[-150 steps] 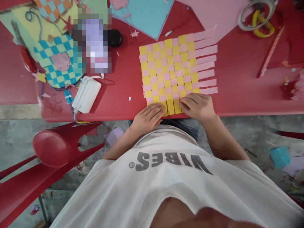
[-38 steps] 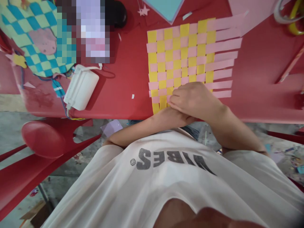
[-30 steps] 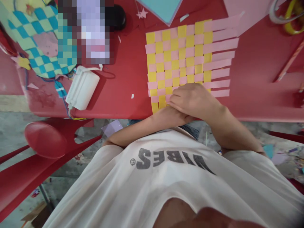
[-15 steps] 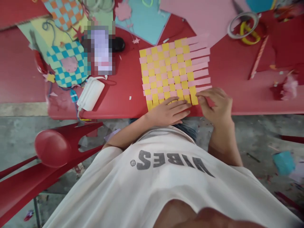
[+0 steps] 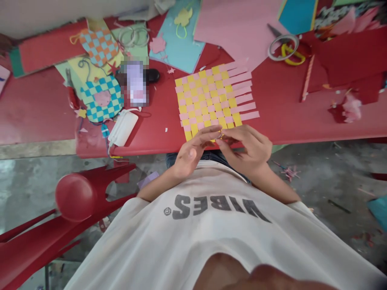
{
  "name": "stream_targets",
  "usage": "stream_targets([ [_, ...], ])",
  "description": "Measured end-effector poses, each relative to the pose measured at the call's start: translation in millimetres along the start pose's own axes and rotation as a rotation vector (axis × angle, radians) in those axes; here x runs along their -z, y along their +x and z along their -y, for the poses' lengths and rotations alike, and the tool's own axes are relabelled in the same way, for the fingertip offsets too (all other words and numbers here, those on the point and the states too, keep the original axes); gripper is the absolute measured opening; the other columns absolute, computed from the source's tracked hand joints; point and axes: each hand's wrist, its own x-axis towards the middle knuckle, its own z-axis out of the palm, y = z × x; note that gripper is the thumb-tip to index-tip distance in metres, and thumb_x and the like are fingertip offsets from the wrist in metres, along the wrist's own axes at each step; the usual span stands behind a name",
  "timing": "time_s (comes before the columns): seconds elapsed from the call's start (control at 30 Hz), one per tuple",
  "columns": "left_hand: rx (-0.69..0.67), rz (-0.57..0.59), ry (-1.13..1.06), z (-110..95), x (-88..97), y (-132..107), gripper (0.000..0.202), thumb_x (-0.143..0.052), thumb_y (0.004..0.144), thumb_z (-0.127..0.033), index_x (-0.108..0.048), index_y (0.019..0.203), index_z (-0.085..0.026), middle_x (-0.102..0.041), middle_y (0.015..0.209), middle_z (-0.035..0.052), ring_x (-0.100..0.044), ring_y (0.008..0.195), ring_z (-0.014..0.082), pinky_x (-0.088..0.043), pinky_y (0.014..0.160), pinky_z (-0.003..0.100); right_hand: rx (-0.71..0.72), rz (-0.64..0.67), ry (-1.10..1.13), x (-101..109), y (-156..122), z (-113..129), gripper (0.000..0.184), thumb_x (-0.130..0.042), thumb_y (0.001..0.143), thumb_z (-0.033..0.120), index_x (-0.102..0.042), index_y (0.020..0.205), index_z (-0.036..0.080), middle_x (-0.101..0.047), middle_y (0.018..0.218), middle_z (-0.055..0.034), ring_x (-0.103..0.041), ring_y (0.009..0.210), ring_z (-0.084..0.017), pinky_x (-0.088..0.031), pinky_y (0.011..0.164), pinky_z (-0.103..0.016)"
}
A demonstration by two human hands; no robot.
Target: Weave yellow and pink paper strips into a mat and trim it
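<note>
Head camera view: a woven paper mat of pink and yellow strips lies flat on a red table, close to the table's near edge and directly in front of the person. Both hands sit at the mat's near edge, drawn in to a narrow gap. The left hand is turned partly on its side, the right hand curls inward, and the fingertips of both come close together just over the weave. Whether they pinch a small piece there is too small to tell.

The risk lies at the mat's right side, where about eight pink strip ends stick out unbound. A knock or a careless tug could slide them out of the weave and loosen the pattern. Lying so near the edge, the mat could also be dragged off by a passing wrist.

The count beyond the mat: two checkered paper pieces to the far left, one teal and one orange; one white plastic case with a wire; one pink paper sheet to the far side; one pair of scissors; one pencil. A blurred patch hides whatever stands left of the mat. One red plastic chair stands near left, below the table.
</note>
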Motion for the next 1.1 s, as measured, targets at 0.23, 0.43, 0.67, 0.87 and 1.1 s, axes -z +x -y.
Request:
stream_targets([
  [0.23,-0.106,-0.023,0.066,6.8,6.5,-10.5,0.096,-0.019,0.111,-0.097,-0.054,0.175,-0.034,-0.043,0.19,0.0156,-0.057,0.167,0.0387,-0.064,0.125,0.055,-0.099,-0.036,-0.065,-2.4,-2.0,16.2,0.033,-0.072,0.112,0.055,-0.081,0.086,0.036,-0.08,0.077,-0.0038,-0.074,0.067,-0.026,-0.062,0.062,-0.046],
  [0.43,-0.288,0.005,0.152,11.6,5.2,-14.8,0.094,-0.025,0.114,-0.091,-0.039,0.187,-0.034,-0.037,0.192,0.0145,-0.042,0.177,0.0418,-0.052,0.14,0.061,-0.313,-0.013,0.215,-0.9,-10.3,30.6,0.021,-0.083,0.108,0.051,-0.088,0.094,0.037,-0.083,0.08,-0.0005,-0.076,0.065,-0.025,-0.065,0.061,-0.043],
  [0.67,-0.297,-0.009,0.298,22.4,1.2,-23.5,0.103,-0.012,0.11,-0.096,-0.031,0.19,-0.034,-0.031,0.195,0.0138,-0.036,0.18,0.0445,-0.052,0.14,0.063,-0.521,0.033,0.637,-8.6,-13.3,26.9,0.029,-0.097,0.096,0.06,-0.088,0.092,0.032,-0.082,0.078,-0.0004,-0.073,0.055,-0.022,-0.064,0.053,-0.038],
  [0.87,-0.247,-0.007,0.21,21.6,-2.5,-25.1,0.101,-0.008,0.112,-0.094,-0.032,0.19,-0.034,-0.032,0.195,0.014,-0.038,0.18,0.0424,-0.05,0.141,0.062,-0.554,0.067,0.723,-15.1,-8.7,19.0,0.037,-0.098,0.095,0.062,-0.086,0.088,0.028,-0.079,0.072,-0.0002,-0.069,0.052,-0.018,-0.061,0.049,-0.032],
  [1.1,-0.324,-0.034,-0.132,41.3,-1.4,-13.5,0.101,-0.026,0.111,-0.098,-0.049,0.186,-0.034,-0.04,0.193,0.0087,-0.04,0.178,0.0431,-0.041,0.147,0.065,-0.48,0.041,0.807,-24.7,-6.5,10.2,0.038,-0.11,0.086,0.054,-0.087,0.094,0.025,-0.082,0.081,-0.0007,-0.075,0.061,-0.016,-0.066,0.058,-0.029],
])
